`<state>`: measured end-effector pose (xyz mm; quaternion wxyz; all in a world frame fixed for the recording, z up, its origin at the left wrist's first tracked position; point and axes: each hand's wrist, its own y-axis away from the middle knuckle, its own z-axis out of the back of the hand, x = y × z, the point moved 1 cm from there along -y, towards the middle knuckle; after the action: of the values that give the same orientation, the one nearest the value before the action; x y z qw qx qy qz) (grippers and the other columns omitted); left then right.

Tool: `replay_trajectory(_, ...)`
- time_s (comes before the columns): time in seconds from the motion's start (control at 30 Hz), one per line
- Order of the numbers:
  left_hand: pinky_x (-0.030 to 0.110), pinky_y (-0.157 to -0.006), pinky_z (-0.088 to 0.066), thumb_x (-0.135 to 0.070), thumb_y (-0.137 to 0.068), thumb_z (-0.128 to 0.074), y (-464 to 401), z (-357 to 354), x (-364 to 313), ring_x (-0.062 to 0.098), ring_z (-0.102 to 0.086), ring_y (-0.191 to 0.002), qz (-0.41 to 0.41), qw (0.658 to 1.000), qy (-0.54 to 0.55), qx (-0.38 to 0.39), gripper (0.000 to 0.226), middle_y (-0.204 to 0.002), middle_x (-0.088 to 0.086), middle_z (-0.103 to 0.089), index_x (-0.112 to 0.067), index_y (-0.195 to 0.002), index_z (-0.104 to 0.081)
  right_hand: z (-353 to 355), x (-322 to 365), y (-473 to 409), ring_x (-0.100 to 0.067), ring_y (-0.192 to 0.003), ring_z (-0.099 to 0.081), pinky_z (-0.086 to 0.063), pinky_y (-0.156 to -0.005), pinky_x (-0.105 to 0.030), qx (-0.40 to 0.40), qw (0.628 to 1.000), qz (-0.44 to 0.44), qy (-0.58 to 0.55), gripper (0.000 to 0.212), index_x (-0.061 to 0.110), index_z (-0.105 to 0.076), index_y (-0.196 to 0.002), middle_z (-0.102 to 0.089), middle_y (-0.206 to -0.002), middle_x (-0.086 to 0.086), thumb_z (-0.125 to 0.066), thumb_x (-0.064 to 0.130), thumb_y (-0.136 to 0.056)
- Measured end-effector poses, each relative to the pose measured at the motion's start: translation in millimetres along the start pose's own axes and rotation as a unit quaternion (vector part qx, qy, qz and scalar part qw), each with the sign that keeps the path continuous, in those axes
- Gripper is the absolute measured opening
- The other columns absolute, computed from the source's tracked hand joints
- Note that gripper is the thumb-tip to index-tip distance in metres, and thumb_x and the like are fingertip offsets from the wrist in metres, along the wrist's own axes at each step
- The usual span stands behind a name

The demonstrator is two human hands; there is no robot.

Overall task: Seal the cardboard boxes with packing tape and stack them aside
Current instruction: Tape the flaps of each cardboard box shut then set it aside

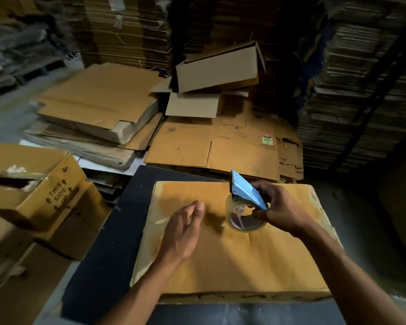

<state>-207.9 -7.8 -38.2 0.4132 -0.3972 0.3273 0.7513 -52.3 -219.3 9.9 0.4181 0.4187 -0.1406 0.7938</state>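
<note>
Right hand (279,207) has its grip clamped on the blue tape dispenser (246,195), roll tilted just above the box (232,261), likely ready to lay tape. Left hand (185,228) hovers beside it, fingers loose, holding nothing.

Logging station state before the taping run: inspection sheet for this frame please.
Surface: dark table, box on it.
Job's things: flat cardboard box on table; blue tape dispenser with clear roll above it.
Clutter: printed box at left; open box on flattened cardboard behind.
Grippers: right hand grips dispenser; left hand open over box.
Cables: nothing seen.
Surroundings: tall cardboard stacks, dim.
</note>
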Motion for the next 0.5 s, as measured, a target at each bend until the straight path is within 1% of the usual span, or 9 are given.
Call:
replay_trajectory(0.03,0.039,-0.098,-0.049,-0.1,-0.077,-0.015,3,1,-13,0.01,-0.063,-0.113,0.032,0.994,0.108,-0.006,0.093,-0.119,-0.011,-0.072,-0.037,-0.121,-0.068,-2,4,0,-0.01,-0.109,-0.065,-0.062,-0.085,-0.031,0.002,1.0,0.007,0.029,0.069,0.031,-0.059,-0.132,-0.066,-0.117,0.012,-0.087,0.006,-0.073)
replay_trajectory(0.07,0.039,-0.092,-0.05,-0.098,-0.08,-0.02,5,3,-24,0.012,-0.067,-0.105,0.069,0.979,0.191,-0.003,0.089,-0.109,-0.012,-0.075,-0.035,-0.115,-0.072,-6,9,-1,-0.009,-0.11,-0.063,-0.061,-0.084,-0.028,0.003,0.998,0.016,0.057,0.071,0.031,-0.057,-0.134,-0.064,-0.12,0.013,-0.089,0.011,-0.074)
replay_trajectory(0.13,0.04,-0.084,-0.05,-0.089,-0.087,-0.028,6,8,-40,0.021,-0.07,-0.104,0.133,0.945,0.298,0.019,0.082,-0.106,-0.006,-0.078,-0.028,-0.118,-0.074,-14,19,0,-0.007,-0.111,-0.059,-0.06,-0.083,-0.026,0.002,0.993,0.042,0.111,0.072,0.032,-0.055,-0.136,-0.06,-0.122,0.016,-0.091,0.024,-0.075)
replay_trajectory(0.2,0.041,-0.084,-0.05,-0.08,-0.091,-0.039,9,17,-46,0.024,-0.071,-0.102,0.164,0.925,0.342,0.037,0.073,-0.104,0.0,-0.079,-0.023,-0.118,-0.074,-25,28,1,-0.008,-0.108,-0.058,-0.059,-0.082,-0.03,-0.006,0.977,0.088,0.195,0.07,0.034,-0.054,-0.137,-0.06,-0.122,0.017,-0.089,0.037,-0.075)
replay_trajectory(0.27,0.042,-0.084,-0.049,-0.065,-0.095,-0.054,14,26,-45,0.024,-0.071,-0.098,0.164,0.925,0.343,0.027,0.052,-0.101,0.002,-0.08,-0.021,-0.112,-0.076,-34,35,0,-0.013,-0.105,-0.061,-0.058,-0.079,-0.037,-0.014,0.953,0.139,0.269,0.069,0.036,-0.052,-0.137,-0.065,-0.124,0.014,-0.084,0.045,-0.076)
replay_trajectory(0.3,0.042,-0.082,-0.048,-0.057,-0.095,-0.06,18,31,-43,0.025,-0.07,-0.096,0.161,0.923,0.35,0.017,0.043,-0.101,0.004,-0.079,-0.02,-0.109,-0.077,-37,38,-1,-0.015,-0.104,-0.062,-0.058,-0.077,-0.038,-0.012,0.946,0.154,0.284,0.07,0.037,-0.051,-0.137,-0.066,-0.124,0.013,-0.083,0.047,-0.076)
replay_trajectory(0.37,0.043,-0.078,-0.048,-0.046,-0.093,-0.067,24,42,-35,0.026,-0.068,-0.092,0.174,0.9,0.399,-0.004,0.033,-0.101,0.008,-0.079,-0.019,-0.105,-0.08,-40,47,-4,-0.012,-0.105,-0.061,-0.058,-0.076,-0.036,0.007,0.947,0.171,0.273,0.071,0.038,-0.05,-0.138,-0.065,-0.124,0.014,-0.083,0.048,-0.076)
replay_trajectory(0.43,0.041,-0.073,-0.048,-0.041,-0.09,-0.071,30,52,-29,0.025,-0.065,-0.084,0.204,0.857,0.474,-0.018,0.032,-0.096,0.01,-0.078,-0.014,-0.105,-0.079,-44,61,-5,-0.007,-0.106,-0.059,-0.058,-0.078,-0.032,0.025,0.951,0.196,0.24,0.07,0.038,-0.052,-0.138,-0.064,-0.125,0.017,-0.083,0.048,-0.076)
replay_trajectory(0.5,0.036,-0.066,-0.047,-0.035,-0.091,-0.072,31,59,-26,0.021,-0.061,-0.071,0.233,0.812,0.534,-0.035,0.031,-0.086,0.01,-0.075,-0.009,-0.106,-0.077,-52,77,-9,-0.005,-0.107,-0.059,-0.057,-0.079,-0.028,0.041,0.957,0.212,0.195,0.069,0.037,-0.055,-0.136,-0.064,-0.124,0.019,-0.084,0.05,-0.075)
